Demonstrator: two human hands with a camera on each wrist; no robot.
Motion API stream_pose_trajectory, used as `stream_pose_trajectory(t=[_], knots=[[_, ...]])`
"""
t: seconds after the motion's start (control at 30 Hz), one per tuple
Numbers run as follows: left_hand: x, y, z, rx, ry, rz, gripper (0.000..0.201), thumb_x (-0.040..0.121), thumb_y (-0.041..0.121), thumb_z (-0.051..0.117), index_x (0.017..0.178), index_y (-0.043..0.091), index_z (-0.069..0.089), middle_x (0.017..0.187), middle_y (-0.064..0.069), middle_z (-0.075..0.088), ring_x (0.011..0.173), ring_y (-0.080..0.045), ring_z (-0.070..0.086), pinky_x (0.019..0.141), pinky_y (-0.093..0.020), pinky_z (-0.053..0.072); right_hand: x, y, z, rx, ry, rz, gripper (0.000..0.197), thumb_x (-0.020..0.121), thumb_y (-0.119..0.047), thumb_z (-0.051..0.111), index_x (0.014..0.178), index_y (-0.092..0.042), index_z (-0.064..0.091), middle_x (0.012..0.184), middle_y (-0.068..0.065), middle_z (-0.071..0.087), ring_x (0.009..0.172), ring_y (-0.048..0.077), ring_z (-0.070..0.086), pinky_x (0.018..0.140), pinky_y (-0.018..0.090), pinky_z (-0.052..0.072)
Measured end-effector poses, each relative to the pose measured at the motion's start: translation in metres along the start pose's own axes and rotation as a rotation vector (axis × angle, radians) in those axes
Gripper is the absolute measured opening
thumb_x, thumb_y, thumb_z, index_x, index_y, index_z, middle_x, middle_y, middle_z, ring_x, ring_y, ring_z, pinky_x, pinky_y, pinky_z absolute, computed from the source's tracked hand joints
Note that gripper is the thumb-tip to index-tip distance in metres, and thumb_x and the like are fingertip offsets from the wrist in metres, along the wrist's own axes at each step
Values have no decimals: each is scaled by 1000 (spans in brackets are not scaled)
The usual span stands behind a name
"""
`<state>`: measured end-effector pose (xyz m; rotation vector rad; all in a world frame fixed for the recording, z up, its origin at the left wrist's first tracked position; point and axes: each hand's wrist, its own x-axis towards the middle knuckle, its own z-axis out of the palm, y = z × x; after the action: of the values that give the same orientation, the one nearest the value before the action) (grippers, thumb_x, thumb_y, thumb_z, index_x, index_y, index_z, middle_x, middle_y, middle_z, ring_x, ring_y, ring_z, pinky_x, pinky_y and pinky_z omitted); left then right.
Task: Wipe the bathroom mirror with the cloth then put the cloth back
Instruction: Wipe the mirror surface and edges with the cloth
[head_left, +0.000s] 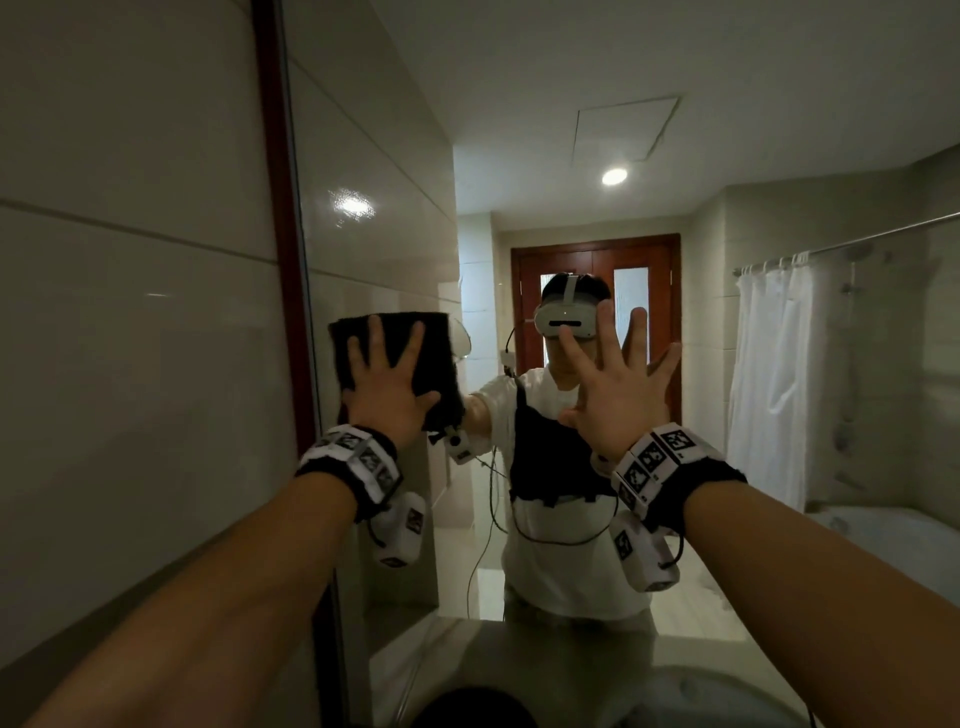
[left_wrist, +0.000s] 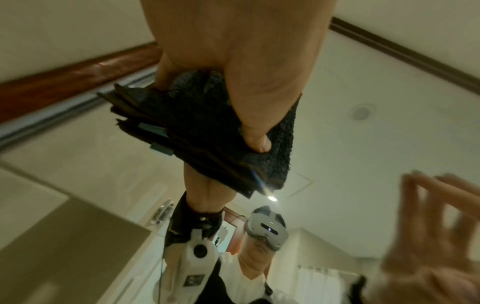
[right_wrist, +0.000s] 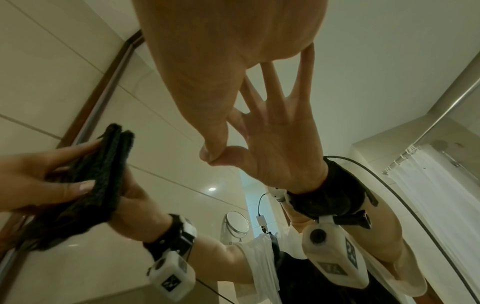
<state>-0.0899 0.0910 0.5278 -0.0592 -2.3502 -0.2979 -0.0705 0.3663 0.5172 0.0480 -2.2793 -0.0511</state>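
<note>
1. While both arms reach forward, the left hand (head_left: 387, 387) lies flat with its fingers spread on a dark folded cloth (head_left: 400, 338) and presses it against the mirror (head_left: 545, 156), near the mirror's left edge beside the reddish wooden frame (head_left: 275, 182).
2. From the left wrist view, the thumb (left_wrist: 255, 142) bears down on the cloth's nubbly face, and the folded layers show at its edge.
3. To the right of the cloth, the right hand (head_left: 618, 384) is held up with all fingers straight and splayed; it holds nothing.
4. In the right wrist view, that hand's thumb tip (right_wrist: 207, 154) meets its own reflection, so it touches the glass.
5. Reflected in the mirror are the person in a white shirt wearing a headset, a wooden door (head_left: 660, 270), a white shower curtain (head_left: 769, 374) on its rail and a ceiling light (head_left: 614, 176).
6. Pale tiled wall (head_left: 130, 286) fills the space left of the frame.
</note>
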Motion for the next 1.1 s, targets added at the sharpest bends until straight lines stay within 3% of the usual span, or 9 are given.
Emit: stream_pose_trajectory(t=[0.17, 0.4, 0.6, 0.7, 0.9, 1.1], knots=[[-22, 64, 15, 93, -37, 177, 99, 88, 45, 65, 150, 50, -12, 159, -1, -31, 146, -39, -22, 108, -72, 22, 0, 0, 0, 8, 11, -7, 115, 75, -71, 65, 151, -45, -17, 158, 5, -34, 143, 42, -30, 108, 74, -4], [-13, 48, 11, 81, -28, 169, 99, 87, 48, 65, 149, 52, -12, 159, 3, -30, 147, -35, -21, 111, -69, 22, -3, 3, -6, -12, 13, -21, 111, 76, -74, 60, 150, -46, -19, 160, 6, -31, 144, 42, -27, 110, 74, 2], [22, -2, -14, -4, -5, 35, 100, 87, 46, 67, 148, 55, -13, 158, 5, -32, 148, -34, -18, 109, -67, 29, 5, 2, -28, 33, 119, -3, 88, 81, -67, 59, 150, -47, 8, 162, 4, 8, 146, 39, 6, 110, 70, 19], [36, -20, -24, -17, 6, 27, 99, 87, 47, 67, 148, 54, -10, 159, 6, -29, 149, -33, -15, 110, -65, 29, 20, 3, -36, -11, 165, -24, 91, 78, -67, 63, 151, -44, 12, 163, 5, 5, 147, 40, 5, 111, 69, 19], [56, -35, -38, -32, 23, 16, 98, 87, 47, 67, 149, 53, -8, 160, 6, -28, 149, -33, -15, 110, -67, 28, 64, 3, -49, -28, 129, 12, 99, 77, -75, 58, 152, -46, 0, 163, 5, -18, 147, 44, -16, 110, 73, 6], [72, -35, -49, -73, 21, -12, 98, 88, 47, 67, 149, 53, -9, 161, 3, -26, 149, -35, -15, 110, -69, 25, 64, 5, -41, -27, 146, 9, 101, 78, -76, 54, 153, -45, -6, 162, 4, -23, 146, 44, -20, 109, 73, 0]])
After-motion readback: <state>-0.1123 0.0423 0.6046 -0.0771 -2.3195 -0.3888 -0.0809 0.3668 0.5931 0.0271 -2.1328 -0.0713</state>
